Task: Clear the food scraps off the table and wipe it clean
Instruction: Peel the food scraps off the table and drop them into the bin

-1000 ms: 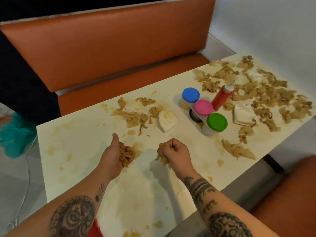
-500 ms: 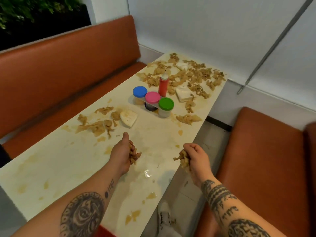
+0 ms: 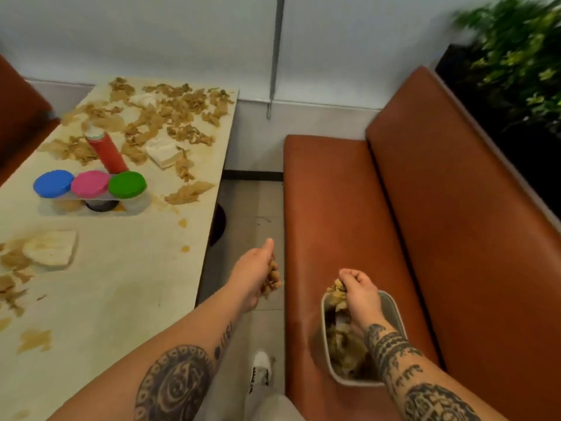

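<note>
My left hand (image 3: 253,270) grips a handful of brown food scraps (image 3: 272,278) in the air over the gap between the table and the bench. My right hand (image 3: 358,289) holds another clump of scraps (image 3: 336,294) just above the far end of a grey tub (image 3: 394,314) that stands on the orange bench seat (image 3: 321,208) and holds scraps inside. The cream table (image 3: 127,268) at the left still carries many brown scraps (image 3: 170,117), mostly at its far end, plus stains near me.
On the table stand a red sauce bottle (image 3: 106,150), a rack of jars with blue (image 3: 53,183), pink (image 3: 90,183) and green (image 3: 127,184) lids, and white napkins (image 3: 51,247). My shoe (image 3: 261,370) is on the floor between table and bench. A planter (image 3: 522,71) sits behind the bench back.
Both hands left the table with their handfuls of scraps and swung right; the right hand now hangs over the tub on the bench. My view turned right too.
</note>
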Tool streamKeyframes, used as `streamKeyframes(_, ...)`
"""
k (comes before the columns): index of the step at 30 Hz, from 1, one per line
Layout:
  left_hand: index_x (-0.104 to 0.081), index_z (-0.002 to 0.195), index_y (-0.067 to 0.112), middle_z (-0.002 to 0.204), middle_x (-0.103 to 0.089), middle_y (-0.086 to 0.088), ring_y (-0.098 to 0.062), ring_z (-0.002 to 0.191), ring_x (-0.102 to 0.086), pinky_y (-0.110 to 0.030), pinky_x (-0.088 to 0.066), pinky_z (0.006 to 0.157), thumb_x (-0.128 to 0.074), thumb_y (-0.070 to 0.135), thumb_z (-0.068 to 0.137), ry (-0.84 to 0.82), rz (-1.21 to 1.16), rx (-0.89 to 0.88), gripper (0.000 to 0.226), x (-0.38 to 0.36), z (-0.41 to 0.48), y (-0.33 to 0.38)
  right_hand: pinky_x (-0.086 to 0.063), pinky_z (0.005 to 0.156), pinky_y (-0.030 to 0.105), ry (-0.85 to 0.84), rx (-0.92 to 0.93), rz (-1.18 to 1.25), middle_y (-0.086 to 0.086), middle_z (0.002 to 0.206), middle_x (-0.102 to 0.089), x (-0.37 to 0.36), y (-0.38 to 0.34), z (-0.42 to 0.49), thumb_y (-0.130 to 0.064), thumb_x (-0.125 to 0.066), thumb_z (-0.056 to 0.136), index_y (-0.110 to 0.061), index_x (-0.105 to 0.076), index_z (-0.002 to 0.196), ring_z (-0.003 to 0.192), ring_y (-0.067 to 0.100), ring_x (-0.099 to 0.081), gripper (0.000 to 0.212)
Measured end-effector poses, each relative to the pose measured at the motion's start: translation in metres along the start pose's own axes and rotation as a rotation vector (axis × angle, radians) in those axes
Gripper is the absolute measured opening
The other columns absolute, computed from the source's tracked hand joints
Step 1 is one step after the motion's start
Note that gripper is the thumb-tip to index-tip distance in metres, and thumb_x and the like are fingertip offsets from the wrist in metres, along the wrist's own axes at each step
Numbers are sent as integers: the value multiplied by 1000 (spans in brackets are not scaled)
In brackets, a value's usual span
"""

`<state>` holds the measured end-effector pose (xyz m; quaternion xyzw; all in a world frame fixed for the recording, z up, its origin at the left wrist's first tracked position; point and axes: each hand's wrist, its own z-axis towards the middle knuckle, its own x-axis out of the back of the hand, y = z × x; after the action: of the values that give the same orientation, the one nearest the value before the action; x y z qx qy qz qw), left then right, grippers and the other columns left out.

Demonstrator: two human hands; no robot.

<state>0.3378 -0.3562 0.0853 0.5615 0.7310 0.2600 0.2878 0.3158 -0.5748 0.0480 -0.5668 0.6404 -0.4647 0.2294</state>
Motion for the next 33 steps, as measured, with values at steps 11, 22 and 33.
streamKeyframes(11, -46, 149, 23, 145, -55, -1, -30, 129, -56, -44, -51, 95, -49, 72, 92, -400, 364, 282, 76, -132, -14, -54, -61, 83, 49, 232, -264, 16, 5, 95, -73, 82, 64, 14, -36, -62, 95, -23, -69, 101, 88, 28, -71, 15)
streamKeyframes(22, -55, 134, 18, 112, -65, -4, -22, 91, -67, -38, -61, 78, -49, 43, 103, -294, 505, 174, 40, -92, -13, -47, -43, 65, 34, 155, -217, -238, 9, 89, -62, 69, 71, 24, -32, -53, 95, -15, -64, 106, 76, 24, -54, 23)
streamKeyframes(33, -63, 114, 18, 110, -70, -5, -23, 89, -68, -35, -55, 74, -53, 34, 101, -56, 331, 97, 22, 10, -25, -25, -58, 63, 40, 20, -107, -429, 10, 85, -72, 27, 21, 16, -15, -62, 95, -20, -65, 98, 71, 33, -68, 7)
